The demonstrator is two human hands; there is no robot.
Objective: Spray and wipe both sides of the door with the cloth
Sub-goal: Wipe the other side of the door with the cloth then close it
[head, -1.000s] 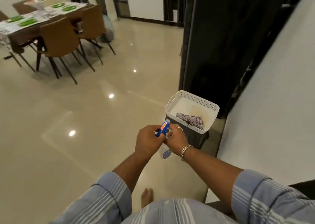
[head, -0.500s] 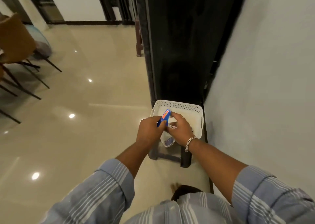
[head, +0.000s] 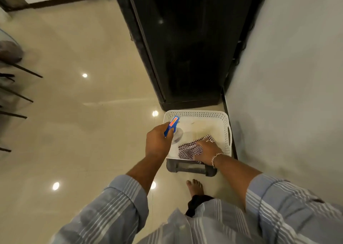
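My left hand (head: 157, 143) grips a spray bottle (head: 172, 125) by its blue trigger head, held over the left side of a white perforated basket (head: 196, 113). My right hand (head: 207, 150) is down inside the basket, its fingers on a checked cloth (head: 189, 150) lying there; whether they grip the cloth I cannot tell. The dark door (head: 185, 48) stands open just beyond the basket, edge towards me, beside a pale wall (head: 287, 76).
The basket sits on a low dark stool (head: 191, 168) by the wall. My bare foot (head: 194, 187) is on the glossy beige floor (head: 83, 132) just in front of it. Chair legs (head: 16, 95) show at the far left.
I have stepped closer and looked down at the basket. My right hand let go of the bottle and dropped onto the cloth; my left hand kept the bottle.
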